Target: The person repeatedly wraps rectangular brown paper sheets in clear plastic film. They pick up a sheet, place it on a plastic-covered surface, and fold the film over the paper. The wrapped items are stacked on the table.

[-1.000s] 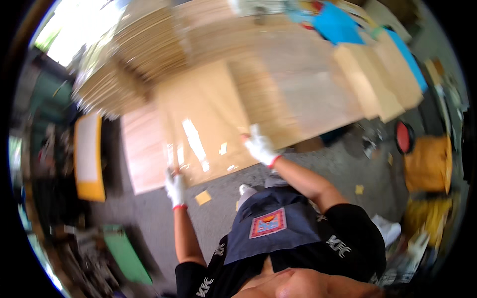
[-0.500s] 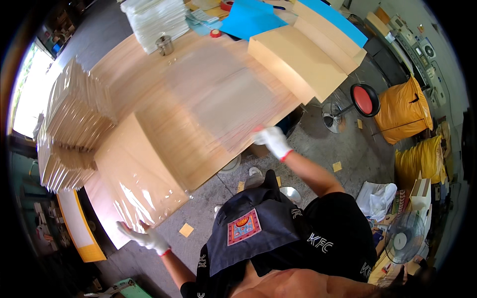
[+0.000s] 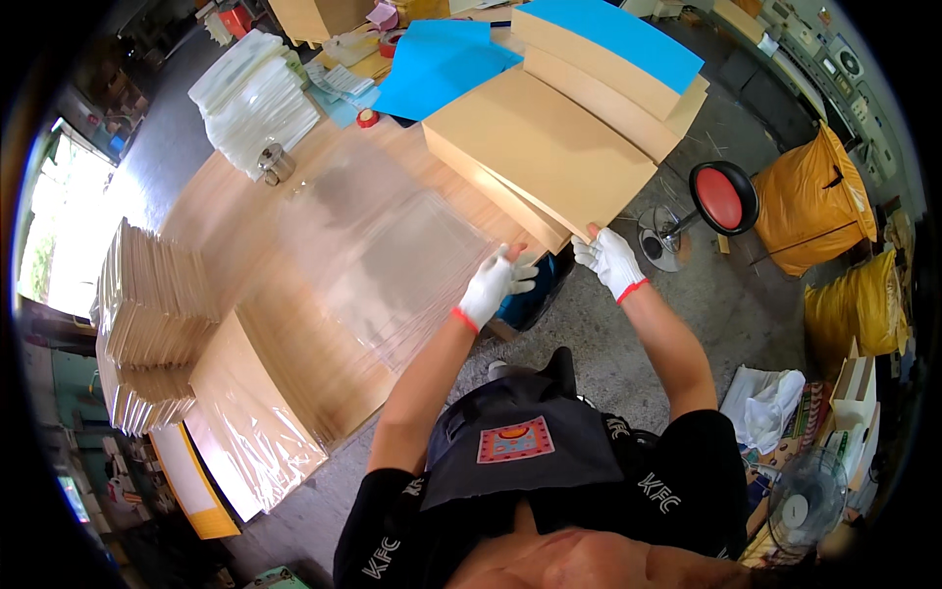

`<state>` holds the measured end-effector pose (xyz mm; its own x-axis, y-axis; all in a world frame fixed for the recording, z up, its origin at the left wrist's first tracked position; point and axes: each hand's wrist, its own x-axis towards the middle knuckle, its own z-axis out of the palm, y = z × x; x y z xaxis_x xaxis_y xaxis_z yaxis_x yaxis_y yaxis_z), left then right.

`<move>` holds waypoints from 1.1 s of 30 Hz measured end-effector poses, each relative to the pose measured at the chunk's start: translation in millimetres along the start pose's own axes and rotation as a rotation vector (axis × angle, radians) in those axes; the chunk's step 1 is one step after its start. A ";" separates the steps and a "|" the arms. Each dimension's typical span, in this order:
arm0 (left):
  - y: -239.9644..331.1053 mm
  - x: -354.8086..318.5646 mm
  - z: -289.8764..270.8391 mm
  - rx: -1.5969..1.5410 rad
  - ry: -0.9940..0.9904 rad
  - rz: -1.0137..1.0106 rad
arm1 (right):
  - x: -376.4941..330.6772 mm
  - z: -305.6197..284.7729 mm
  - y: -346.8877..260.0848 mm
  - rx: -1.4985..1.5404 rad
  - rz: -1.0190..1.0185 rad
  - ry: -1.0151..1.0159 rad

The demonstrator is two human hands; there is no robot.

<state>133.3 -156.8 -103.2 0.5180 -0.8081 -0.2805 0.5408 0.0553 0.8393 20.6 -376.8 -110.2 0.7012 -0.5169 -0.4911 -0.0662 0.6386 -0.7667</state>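
Both gloved hands, left hand (image 3: 494,285) and right hand (image 3: 610,259), pinch the near corner of the top brown board (image 3: 545,157), clear bags (image 3: 392,270) left of them, one bagged board (image 3: 250,422) done.

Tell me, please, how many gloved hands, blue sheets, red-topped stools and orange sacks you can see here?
Gloved hands: 2, left hand and right hand
Blue sheets: 2
Red-topped stool: 1
Orange sacks: 2
Total: 7

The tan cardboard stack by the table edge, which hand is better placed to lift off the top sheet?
Right, probably. The right hand already touches the near corner of the tan cardboard stack, while the left hand sits beside the clear plastic bags, just short of the stack.
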 end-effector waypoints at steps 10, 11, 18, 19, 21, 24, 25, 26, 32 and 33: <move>-17.6 28.0 23.9 -0.594 -0.144 -0.087 | -161.1 -46.6 29.2 -0.151 0.167 -0.060; -15.8 22.3 36.1 -0.560 -0.023 -0.167 | -167.0 -63.3 39.4 -0.228 0.170 -0.044; -26.3 9.8 43.8 -0.559 0.087 -0.270 | -117.2 -67.0 -124.8 -0.949 -0.260 -0.141; -22.5 4.6 44.2 -0.560 0.083 -0.256 | -98.1 -28.8 -149.2 -1.359 -0.400 -0.015; -34.6 10.3 40.2 -0.572 0.126 -0.296 | -22.6 -45.9 -142.0 -1.625 -0.574 0.189; -37.1 10.3 43.2 -0.585 0.139 -0.283 | 43.0 -64.2 -131.8 -1.777 -0.607 0.281; -33.2 8.4 45.8 -0.587 0.133 -0.265 | 48.7 -60.7 -129.7 -1.798 -0.548 0.247; -29.0 5.3 49.2 -0.581 0.142 -0.291 | 52.3 -58.5 -128.5 -1.820 -0.488 0.215; -33.1 5.0 45.7 -0.531 0.129 -0.246 | 49.1 -20.7 -122.1 -1.930 -0.403 0.153; -33.6 7.0 46.7 -0.540 0.136 -0.240 | 49.6 -19.5 -123.3 -1.940 -0.405 0.153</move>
<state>87.8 -191.7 -111.6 0.4008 -0.7545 -0.5197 0.8943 0.1992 0.4006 49.7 -492.3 -48.1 0.8220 -0.5498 -0.1485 -0.5665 -0.8161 -0.1142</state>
